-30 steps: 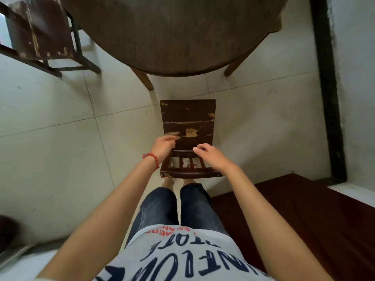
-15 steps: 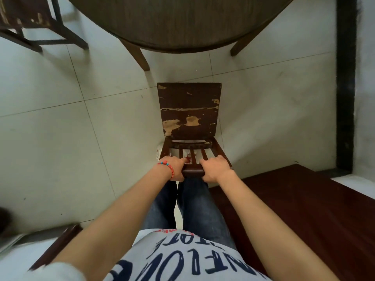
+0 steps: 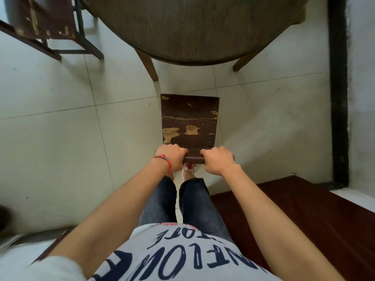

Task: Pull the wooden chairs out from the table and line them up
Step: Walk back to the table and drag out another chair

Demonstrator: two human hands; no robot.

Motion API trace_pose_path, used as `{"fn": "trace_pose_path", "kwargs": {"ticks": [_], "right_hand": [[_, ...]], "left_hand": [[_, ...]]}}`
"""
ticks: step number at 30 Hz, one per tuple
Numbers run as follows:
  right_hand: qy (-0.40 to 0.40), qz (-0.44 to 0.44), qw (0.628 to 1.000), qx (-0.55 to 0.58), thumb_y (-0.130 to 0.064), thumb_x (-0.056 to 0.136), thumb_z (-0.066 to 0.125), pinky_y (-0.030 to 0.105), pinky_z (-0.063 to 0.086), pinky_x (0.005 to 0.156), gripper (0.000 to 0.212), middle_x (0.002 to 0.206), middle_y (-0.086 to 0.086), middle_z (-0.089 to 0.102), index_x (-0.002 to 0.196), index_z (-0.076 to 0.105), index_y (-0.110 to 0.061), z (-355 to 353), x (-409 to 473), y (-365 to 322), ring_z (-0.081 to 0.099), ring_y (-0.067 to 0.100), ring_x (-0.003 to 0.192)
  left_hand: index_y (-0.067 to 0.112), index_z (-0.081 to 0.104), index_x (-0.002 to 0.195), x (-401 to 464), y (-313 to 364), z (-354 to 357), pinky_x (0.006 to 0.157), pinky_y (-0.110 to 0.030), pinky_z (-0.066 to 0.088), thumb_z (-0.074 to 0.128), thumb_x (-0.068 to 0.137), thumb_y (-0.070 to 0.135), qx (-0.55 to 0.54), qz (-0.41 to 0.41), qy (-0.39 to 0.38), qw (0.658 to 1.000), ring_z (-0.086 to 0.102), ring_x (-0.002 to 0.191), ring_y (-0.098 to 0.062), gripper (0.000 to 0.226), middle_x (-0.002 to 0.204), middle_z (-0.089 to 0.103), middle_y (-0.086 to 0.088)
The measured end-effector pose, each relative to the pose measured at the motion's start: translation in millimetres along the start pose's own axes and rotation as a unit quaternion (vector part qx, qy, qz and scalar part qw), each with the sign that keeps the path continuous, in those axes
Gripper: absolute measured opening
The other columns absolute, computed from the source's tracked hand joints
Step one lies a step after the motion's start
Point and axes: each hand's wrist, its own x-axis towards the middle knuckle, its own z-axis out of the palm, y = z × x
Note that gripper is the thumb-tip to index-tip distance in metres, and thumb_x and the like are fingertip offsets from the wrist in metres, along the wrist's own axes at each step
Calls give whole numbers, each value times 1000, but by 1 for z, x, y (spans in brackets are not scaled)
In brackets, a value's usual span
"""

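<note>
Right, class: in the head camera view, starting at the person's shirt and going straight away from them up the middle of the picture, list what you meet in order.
Printed shirt → jeans → chair's top rail, gripped by left hand and right hand → worn chair seat → tiled floor → round table.

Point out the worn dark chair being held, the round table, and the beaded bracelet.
Worn dark wooden chair (image 3: 189, 126): head view, middle of seat.
Round brown wooden table (image 3: 194, 27): head view, bare tabletop.
Red and blue beaded bracelet (image 3: 165, 160): head view, beads on left wrist.
</note>
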Motion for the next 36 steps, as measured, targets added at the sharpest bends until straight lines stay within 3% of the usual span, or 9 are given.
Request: {"fn": "trace_pose_path", "kwargs": {"ticks": [6,13,18,28,36], "right_hand": [[-23,-53,997,-49,-17,80,48,36,39,66,23,95,10,65,102,55,-18,-34,-12,-25,61,32,87],[-18,-121,985,-125,-22,80,49,33,37,61,22,89,8,64,101,56,-19,-77,-11,-62,59,31,79],[-10,-169,966,-197,-25,78,50,31,35,57,22,71,-1,49,98,57,-20,-103,-6,-93,47,23,63],[4,-283,906,-316,-26,81,53,27,33,53,16,56,-8,37,95,59,-22,-146,20,-180,39,13,49],[2,-355,857,-375,-29,79,57,30,40,59,17,58,-9,39,95,59,-23,-168,58,-277,47,17,61]], "left_hand": [[26,61,100,-41,-6,-5,72,-36,55,53,80,32,-66,-41,23,997,63,79,-24,22,87,66,-3],[29,61,96,-85,-24,-13,63,-30,49,51,79,28,-115,-105,91,984,56,71,-21,19,74,55,3],[27,60,90,-116,-35,-12,59,-27,45,52,79,29,-145,-150,151,966,58,71,-22,14,76,61,0],[27,58,89,-178,-68,-8,66,-31,52,51,78,31,-230,-273,236,904,60,76,-22,14,76,58,2],[27,61,97,-230,-125,-4,64,-28,45,53,78,28,-277,-354,282,848,59,78,-22,21,86,65,-2]]}}
